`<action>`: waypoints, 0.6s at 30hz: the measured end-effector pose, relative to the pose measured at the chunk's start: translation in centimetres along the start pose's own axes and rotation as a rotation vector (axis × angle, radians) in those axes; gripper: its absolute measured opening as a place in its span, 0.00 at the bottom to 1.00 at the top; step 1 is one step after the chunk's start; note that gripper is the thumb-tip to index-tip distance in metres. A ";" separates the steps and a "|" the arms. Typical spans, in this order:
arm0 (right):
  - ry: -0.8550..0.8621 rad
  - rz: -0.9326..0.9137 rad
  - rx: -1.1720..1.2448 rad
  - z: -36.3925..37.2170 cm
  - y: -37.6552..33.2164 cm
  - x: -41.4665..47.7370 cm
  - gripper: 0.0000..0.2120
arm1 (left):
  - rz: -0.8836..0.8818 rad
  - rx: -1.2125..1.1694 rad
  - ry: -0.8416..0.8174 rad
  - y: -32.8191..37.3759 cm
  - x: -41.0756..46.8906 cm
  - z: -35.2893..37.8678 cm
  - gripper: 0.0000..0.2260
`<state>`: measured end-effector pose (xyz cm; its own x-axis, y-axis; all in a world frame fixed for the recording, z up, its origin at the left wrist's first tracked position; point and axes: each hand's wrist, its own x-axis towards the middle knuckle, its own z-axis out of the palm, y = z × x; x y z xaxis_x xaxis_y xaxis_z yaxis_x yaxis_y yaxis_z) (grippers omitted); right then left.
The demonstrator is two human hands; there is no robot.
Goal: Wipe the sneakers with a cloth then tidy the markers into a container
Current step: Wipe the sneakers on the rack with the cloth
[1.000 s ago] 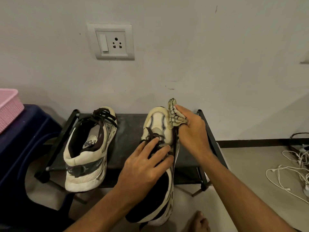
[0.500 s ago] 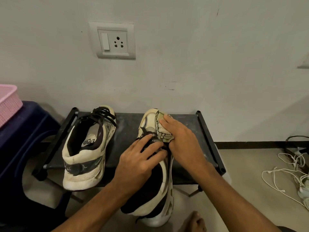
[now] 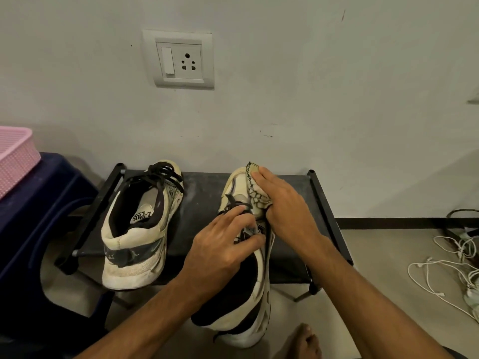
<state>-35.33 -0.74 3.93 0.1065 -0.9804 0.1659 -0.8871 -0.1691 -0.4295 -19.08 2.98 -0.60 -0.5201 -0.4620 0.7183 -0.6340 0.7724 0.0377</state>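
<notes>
Grips the right-hand sneaker [image 3: 248,301] with the left hand [image 3: 220,244], fingers and thumb curled over the black laces and tongue. Presses a pale, dark-patterned cloth [image 3: 255,195] onto the toe cap of that same sneaker with the right hand [image 3: 287,203]: fingers close together over the top, bunched near end of the cloth pinched at the thumb side. Keeps that sneaker toe-first on the black shoe rack [image 3: 202,198], heel jutting past the near edge (tipped, so the sole edge shows on the right). On the rack's left half, well apart: the left-hand sneaker [image 3: 134,229], upright, toe to the wall. At far left, a pink basket [image 3: 15,151] on a dark blue stool [image 3: 39,203]. On the wall above, a switch-and-socket plate [image 3: 181,59]. On the floor at right, tangled white cables [image 3: 440,268]; at the near edge, a bare foot [image 3: 303,340].
</notes>
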 end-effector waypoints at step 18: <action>0.019 0.098 0.175 0.3 0.4 -1.6 0.34 | 0.009 -0.044 0.016 -0.1 0.6 0.0 0.18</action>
<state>-35.72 0.77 3.21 0.0136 -0.9912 0.1314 -0.8012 -0.0895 -0.5917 -19.35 2.65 -0.24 -0.5159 -0.4481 0.7301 -0.6037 0.7948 0.0612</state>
